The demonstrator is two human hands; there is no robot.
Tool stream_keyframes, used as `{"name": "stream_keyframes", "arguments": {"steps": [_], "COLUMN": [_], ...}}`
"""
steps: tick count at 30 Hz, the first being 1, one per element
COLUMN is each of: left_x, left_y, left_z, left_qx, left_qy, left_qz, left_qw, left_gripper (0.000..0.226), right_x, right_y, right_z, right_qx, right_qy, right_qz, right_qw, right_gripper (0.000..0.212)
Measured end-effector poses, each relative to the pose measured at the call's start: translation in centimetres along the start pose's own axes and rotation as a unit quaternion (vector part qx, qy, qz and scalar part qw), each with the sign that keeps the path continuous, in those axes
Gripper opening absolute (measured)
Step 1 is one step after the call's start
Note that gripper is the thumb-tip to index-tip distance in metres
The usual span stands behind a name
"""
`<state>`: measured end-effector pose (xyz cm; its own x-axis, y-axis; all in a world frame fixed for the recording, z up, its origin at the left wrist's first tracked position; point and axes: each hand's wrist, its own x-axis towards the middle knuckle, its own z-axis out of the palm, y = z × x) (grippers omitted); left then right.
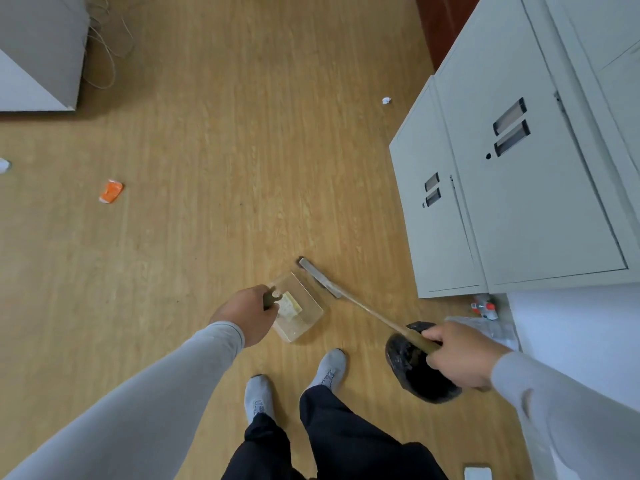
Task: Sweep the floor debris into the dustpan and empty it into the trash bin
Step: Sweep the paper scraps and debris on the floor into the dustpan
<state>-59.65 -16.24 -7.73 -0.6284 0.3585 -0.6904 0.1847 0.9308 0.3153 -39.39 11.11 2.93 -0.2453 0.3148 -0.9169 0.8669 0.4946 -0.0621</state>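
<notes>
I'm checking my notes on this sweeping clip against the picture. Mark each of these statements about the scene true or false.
1. The left hand holds the clear dustpan. True.
2. The right hand holds the broom by its wooden handle. True.
3. The dustpan is empty. False: a yellowish scrap lies in it.
4. The orange wrapper is already in the trash bin. False: it lies on the floor, far left.
5. A crumpled white paper lies near the grey cabinet. True.
</notes>
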Motion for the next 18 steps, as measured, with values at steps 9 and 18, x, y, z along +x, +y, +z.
{"name": "stream_keyframes", "arguments": {"steps": [9,18], "left_x": [-1.1,7.6], "left_y": [4.6,6.8], "left_z": [-9.5,-20.7], "left_qx": [-0.018,-0.054], "left_qy": [0.080,0.151], "left_qz": [0.019,0.031], "left_qw": [0.996,0.987], "left_gripper": [0.009,0.012], "right_x": [0.6,3.9], "right_y": [-1.6,-11.0], "right_z": [-6.9,-15.2], "right_qx": [0.151,0.384], "right_qy": [0.083,0.011], "right_qz": [-0.015,0.038], "right_qw": [0.985,0.923], "right_gripper": [0.020,0.026]}}
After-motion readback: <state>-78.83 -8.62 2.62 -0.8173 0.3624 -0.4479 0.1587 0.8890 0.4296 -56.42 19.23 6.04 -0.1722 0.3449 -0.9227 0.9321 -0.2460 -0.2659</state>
